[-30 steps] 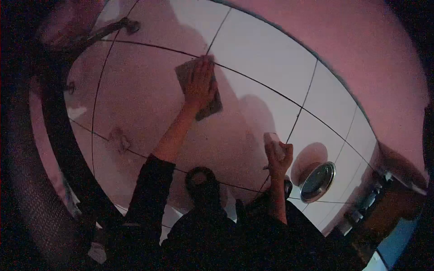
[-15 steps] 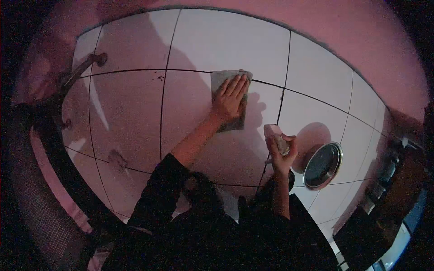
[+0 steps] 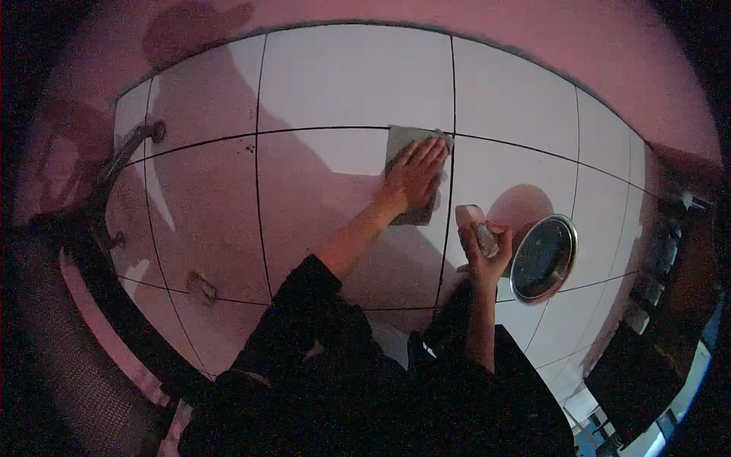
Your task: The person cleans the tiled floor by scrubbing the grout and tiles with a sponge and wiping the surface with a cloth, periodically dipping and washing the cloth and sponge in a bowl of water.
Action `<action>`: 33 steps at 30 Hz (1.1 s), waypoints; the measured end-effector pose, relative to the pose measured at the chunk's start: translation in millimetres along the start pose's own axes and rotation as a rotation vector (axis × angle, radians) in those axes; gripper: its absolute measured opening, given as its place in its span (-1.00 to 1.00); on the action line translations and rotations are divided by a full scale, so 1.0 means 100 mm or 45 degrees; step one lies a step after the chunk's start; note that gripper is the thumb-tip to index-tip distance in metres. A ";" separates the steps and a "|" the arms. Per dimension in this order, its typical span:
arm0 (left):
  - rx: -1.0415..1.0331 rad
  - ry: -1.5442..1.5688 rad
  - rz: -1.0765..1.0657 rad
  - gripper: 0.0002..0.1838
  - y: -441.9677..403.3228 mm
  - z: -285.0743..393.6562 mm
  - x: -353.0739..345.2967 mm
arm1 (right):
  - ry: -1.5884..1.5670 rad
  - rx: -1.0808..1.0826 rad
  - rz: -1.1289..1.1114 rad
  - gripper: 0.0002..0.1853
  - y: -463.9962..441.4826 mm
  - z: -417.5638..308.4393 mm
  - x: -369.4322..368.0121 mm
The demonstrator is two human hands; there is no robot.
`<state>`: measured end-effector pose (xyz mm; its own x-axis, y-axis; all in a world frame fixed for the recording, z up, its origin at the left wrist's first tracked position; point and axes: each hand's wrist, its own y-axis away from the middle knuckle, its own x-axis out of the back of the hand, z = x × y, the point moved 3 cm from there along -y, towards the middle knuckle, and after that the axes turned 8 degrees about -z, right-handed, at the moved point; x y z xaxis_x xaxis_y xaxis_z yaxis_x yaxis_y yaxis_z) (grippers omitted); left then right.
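Observation:
My left hand (image 3: 417, 174) lies flat on a grey cloth (image 3: 401, 213), its fingers stretched towards the cloth's far edge. The cloth rests spread on the white tiles, its right side close to a dark grout line. My right hand (image 3: 489, 247) is closed around a pale oblong thing (image 3: 470, 215) with a pinkish end, its kind unclear in the dim light. Just right of that hand is a round metal bowl (image 3: 572, 255) with a shiny rim and a dark inside; whether it holds anything is hard to see.
White floor tiles (image 3: 350, 80) meet a pink wall (image 3: 381, 9) at the far side. A dark curved metal leg (image 3: 126, 148) stands at the left, near a small blurred object (image 3: 202, 287) on the tiles. Dark clutter (image 3: 655, 259) lines the right edge.
My left hand and the cloth have slid right across the tiles, up to the grout line. My right hand has shifted right, nearer the bowl. The camera view has turned slightly.

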<state>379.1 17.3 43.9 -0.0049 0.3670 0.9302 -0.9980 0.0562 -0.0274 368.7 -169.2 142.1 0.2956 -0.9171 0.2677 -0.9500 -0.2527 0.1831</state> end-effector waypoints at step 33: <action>-0.010 0.135 -0.057 -0.29 -0.34 0.10 -0.14 | 0.035 -0.039 0.001 -0.64 -0.02 0.00 0.12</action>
<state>412.0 1.4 35.3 0.0463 0.4603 0.8866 -0.9966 0.0814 0.0098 374.3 -179.6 145.1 0.2975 -0.9085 0.2934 -0.9470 -0.2418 0.2116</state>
